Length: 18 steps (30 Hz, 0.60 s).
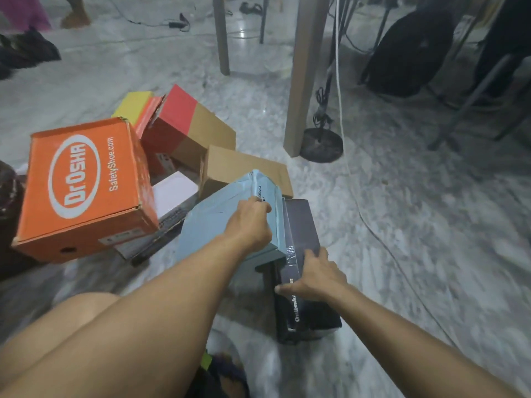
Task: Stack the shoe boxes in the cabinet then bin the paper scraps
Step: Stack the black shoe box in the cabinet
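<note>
Several shoe boxes lie in a heap on the marble floor. My left hand (249, 222) grips the far edge of a tilted light blue box (212, 225) in the middle. My right hand (314, 274) rests with spread fingers on a dark navy box (301, 225) that lies just right of the blue one. An orange box (83, 185) stands tilted at the left. Behind it are a red and brown box (186, 124), a yellow box (132, 104), a plain brown box (244, 168) and a white box (175, 193). No cabinet or paper scraps are visible.
A table leg (304, 76) and a round black stand base (321, 145) with cables rise just behind the pile on the right. A black bag (408, 53) sits far right. My knee (83, 314) is at the bottom left. Another person's foot (76, 15) is at the top left.
</note>
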### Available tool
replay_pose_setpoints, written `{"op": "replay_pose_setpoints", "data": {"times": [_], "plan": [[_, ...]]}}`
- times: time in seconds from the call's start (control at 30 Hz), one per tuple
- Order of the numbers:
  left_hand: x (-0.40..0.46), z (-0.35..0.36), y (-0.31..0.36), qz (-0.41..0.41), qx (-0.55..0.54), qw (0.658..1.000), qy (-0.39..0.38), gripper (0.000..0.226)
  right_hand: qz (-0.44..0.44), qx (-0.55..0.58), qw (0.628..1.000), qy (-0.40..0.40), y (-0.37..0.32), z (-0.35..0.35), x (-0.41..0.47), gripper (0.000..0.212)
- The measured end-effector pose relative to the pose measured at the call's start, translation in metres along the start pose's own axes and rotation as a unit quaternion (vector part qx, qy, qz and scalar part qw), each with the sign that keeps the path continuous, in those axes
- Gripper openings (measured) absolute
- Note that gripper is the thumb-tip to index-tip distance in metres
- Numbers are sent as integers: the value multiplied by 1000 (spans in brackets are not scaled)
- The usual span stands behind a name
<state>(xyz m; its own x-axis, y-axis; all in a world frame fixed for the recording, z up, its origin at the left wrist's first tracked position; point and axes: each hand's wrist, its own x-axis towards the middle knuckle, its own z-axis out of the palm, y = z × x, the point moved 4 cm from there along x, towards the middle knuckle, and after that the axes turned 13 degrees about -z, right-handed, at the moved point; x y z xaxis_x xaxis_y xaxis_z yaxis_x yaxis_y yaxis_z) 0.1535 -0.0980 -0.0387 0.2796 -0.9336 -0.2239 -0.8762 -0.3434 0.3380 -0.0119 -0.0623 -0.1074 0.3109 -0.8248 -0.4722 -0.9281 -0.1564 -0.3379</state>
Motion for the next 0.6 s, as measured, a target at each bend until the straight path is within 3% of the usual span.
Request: {"op": "replay_pose_setpoints", "data": {"times": [0.2,0.6], "plan": [[0,11,11,21,49,999,11,42,50,31,998,25,12,8,-1,109],[6,34,44,56,215,975,22,41,107,31,993,28,89,-42,-8,101]]}}
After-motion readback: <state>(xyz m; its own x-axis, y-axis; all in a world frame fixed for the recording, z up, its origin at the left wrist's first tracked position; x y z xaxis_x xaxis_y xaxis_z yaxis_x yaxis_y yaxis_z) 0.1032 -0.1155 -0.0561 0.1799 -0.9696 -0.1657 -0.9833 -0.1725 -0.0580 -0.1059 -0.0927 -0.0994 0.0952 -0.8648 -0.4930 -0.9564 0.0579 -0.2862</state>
